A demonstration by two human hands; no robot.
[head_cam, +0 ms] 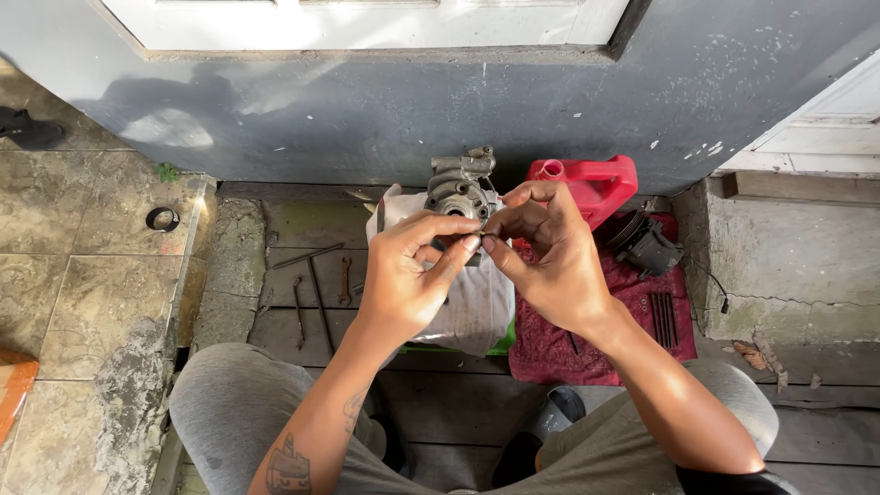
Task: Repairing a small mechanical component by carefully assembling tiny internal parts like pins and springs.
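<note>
A tiny dark part (480,240), too small to name, is being pinched between the fingertips of both hands. The left hand (410,275) is being kept closed on it with the thumb and first finger, and the right hand (548,261) is being kept closed on it from the other side. The tiny part is being held right where the fingertips are meeting, just above a grey metal pump body (459,186).

The pump body is rough and round, with pipe stubs on top, and it is being rested on a white cloth (477,307). Just beside it, on the right, a red plastic jug (594,186) with a round spout is being stood against the grey wall (367,119). A red patterned cloth (632,312) is being used under a black metal part (646,246) and some thin dark rods (664,319). To the left, a small wrench (346,280) and long thin tools (316,289) are lying on dark wooden boards (458,403). Farther left, a black ring (162,219) is lying on the worn stone tiles (82,275).
</note>
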